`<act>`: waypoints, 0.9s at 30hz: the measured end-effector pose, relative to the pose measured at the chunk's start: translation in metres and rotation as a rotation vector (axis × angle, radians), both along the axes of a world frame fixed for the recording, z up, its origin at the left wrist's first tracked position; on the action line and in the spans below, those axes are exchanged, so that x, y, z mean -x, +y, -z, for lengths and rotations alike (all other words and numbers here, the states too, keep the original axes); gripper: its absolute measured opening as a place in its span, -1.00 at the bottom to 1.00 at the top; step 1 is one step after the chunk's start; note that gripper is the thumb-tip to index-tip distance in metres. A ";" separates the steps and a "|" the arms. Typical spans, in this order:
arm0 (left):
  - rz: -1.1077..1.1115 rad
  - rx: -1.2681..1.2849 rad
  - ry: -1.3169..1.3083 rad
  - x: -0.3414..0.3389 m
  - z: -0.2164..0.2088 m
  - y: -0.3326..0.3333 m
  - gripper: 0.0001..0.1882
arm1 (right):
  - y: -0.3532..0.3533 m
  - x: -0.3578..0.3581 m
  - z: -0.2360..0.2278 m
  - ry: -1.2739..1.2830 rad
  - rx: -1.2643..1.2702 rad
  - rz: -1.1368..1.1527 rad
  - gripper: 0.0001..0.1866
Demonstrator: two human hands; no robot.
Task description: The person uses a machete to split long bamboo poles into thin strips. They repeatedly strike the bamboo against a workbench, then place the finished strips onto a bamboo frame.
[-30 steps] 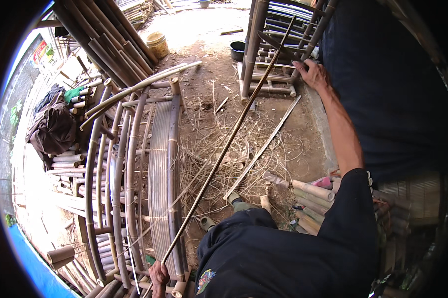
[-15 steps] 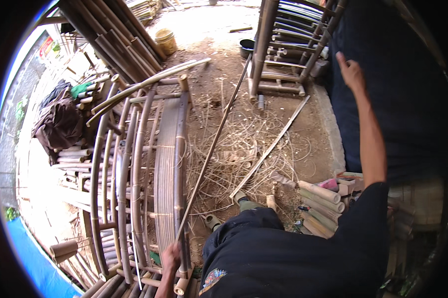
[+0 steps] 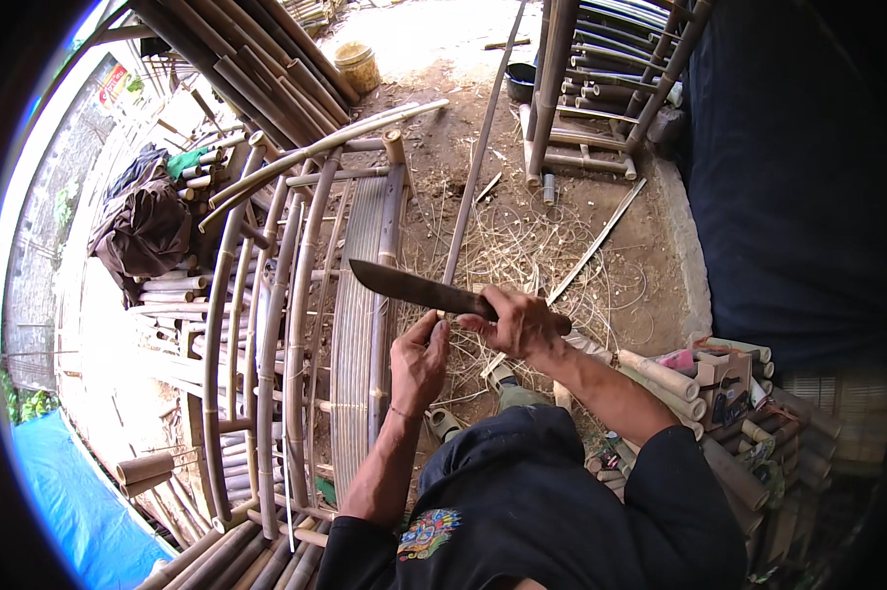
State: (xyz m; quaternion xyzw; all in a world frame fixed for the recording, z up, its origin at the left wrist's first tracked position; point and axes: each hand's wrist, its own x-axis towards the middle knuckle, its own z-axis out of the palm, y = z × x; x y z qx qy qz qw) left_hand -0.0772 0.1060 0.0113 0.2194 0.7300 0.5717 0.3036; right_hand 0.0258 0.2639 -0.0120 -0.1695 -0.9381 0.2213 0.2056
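My right hand (image 3: 520,323) grips the handle of a machete (image 3: 414,288), whose broad dark blade points left across the middle of the view. Just below the blade, my left hand (image 3: 419,364) is closed with thumb and fingers pinched round the near end of a long dark bamboo strip (image 3: 476,167). That strip stretches away from me toward the far ground. Its near end passes behind the blade, so where the edge meets it is hidden. Left of my hands stands a bamboo bench (image 3: 360,295) with curved rails and a slatted surface.
Thin shavings (image 3: 487,236) litter the dirt floor, with a pale split strip (image 3: 600,241) across them. A bamboo rack (image 3: 600,98) stands far right, a yellowish bucket (image 3: 358,67) far off. Cut bamboo tubes (image 3: 664,382) lie near right. Dark poles (image 3: 266,74) lean far left.
My right hand, empty and stretched out to the right before, now holds the machete at the centre. My left hand has come up and right from beside the bench, bringing the strip's near end along.
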 end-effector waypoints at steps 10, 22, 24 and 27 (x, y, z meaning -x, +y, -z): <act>-0.026 0.034 0.050 -0.032 -0.014 -0.049 -0.72 | 0.079 0.020 -0.008 -0.031 -0.019 0.187 -0.30; 0.110 0.143 0.123 -0.078 0.003 -0.181 -0.70 | 0.173 0.005 -0.068 0.049 -0.124 0.316 -0.25; 0.120 0.107 -0.029 -0.081 0.007 -0.198 -0.58 | 0.177 0.004 -0.088 0.119 -0.186 0.296 -0.26; 0.215 -0.152 -0.227 -0.064 0.018 -0.181 -0.42 | 0.162 0.001 -0.109 0.184 -0.189 0.259 -0.30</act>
